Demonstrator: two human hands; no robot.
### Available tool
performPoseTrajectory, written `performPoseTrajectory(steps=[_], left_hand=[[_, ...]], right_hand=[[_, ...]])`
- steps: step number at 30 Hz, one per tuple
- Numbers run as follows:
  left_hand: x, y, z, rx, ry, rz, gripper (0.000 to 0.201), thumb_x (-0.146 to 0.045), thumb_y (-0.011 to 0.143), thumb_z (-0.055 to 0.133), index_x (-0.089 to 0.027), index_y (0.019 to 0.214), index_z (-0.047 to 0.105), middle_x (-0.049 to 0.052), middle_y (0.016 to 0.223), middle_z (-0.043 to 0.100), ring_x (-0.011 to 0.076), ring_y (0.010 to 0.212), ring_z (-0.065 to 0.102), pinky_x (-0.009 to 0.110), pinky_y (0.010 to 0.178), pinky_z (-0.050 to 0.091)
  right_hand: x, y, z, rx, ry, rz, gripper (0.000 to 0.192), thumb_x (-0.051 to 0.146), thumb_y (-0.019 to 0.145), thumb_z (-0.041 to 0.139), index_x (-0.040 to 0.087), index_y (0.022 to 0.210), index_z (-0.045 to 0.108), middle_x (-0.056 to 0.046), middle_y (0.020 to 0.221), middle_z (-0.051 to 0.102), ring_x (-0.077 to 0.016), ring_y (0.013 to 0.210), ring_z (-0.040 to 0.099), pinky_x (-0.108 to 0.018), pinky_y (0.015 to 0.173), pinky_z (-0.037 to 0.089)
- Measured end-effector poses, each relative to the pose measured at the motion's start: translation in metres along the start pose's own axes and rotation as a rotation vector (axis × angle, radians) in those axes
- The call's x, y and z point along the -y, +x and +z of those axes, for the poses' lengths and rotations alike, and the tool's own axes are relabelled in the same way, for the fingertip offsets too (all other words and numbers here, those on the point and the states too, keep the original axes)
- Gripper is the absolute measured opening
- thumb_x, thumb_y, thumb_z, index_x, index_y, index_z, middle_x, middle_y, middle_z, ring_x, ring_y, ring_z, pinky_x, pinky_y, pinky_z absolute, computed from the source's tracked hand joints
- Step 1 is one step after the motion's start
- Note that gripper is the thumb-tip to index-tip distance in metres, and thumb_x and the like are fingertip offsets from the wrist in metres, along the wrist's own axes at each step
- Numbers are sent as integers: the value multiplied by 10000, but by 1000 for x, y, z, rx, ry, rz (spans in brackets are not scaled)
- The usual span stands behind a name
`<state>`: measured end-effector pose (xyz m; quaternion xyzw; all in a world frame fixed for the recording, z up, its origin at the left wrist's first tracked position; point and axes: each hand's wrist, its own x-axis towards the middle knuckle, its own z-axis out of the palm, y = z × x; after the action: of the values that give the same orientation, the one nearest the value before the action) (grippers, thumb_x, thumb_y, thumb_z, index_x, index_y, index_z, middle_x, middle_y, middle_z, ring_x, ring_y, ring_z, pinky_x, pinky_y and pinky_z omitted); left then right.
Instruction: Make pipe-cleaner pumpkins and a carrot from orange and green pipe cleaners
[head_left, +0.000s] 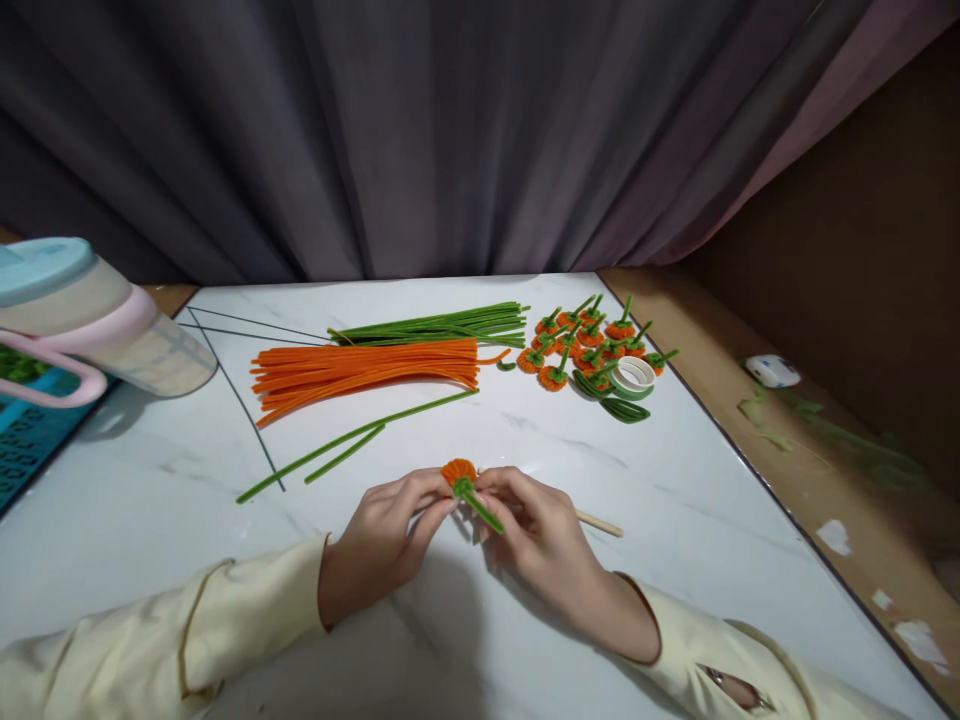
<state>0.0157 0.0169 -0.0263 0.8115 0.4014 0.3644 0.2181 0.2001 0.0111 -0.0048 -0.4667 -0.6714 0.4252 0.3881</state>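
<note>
My left hand (386, 540) and my right hand (536, 530) meet over the near middle of the white marble table (675, 500). Together their fingertips pinch a small orange pipe-cleaner flower (458, 470) with a green stem (480, 508) that slants down to the right. A thin wooden stick (598, 523) pokes out to the right from behind my right hand. Both wrists wear cream sleeves.
Farther back lie a bundle of orange pipe cleaners (367, 366), a bundle of green ones (442, 324) and two loose green ones (352, 440). Several finished orange flowers (592, 345) and tape rolls (634, 378) sit back right. A pastel container (82, 320) stands left.
</note>
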Motion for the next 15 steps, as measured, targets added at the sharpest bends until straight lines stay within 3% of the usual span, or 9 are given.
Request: performPoseTrajectory(steps=[4,8,11,15], left_hand=[[-2,1,0,33,-68,-70,122,-163,902,485,-200,1016,462,34,891,693,131,785,691,187,671,522],[-5,5,-4,9,-127,-83,146,-174,871,523,-186,1007,472,43,890,664,132,788,670,207,704,520],[-8,9,-10,-16,-59,-66,62,-177,881,488,-175,937,515,18,755,633,111,640,606,202,606,472],[-11,13,-13,76,-5,-100,266,-179,941,347,-184,721,497,-23,592,539,94,538,512,208,575,403]], right_hand=[[-4,0,1,28,15,-26,154,203,921,446,167,856,581,-4,654,613,-94,535,543,-200,518,444],[-8,0,-1,-35,-95,-171,134,174,923,443,172,901,575,-25,728,631,-106,600,575,-214,569,473],[-11,-1,-3,-72,-202,-315,120,138,919,450,176,966,554,-42,805,632,-122,681,596,-230,635,494],[-12,-2,-3,-63,-335,-495,148,81,904,454,160,1012,517,-63,829,628,-144,722,599,-244,642,499]])
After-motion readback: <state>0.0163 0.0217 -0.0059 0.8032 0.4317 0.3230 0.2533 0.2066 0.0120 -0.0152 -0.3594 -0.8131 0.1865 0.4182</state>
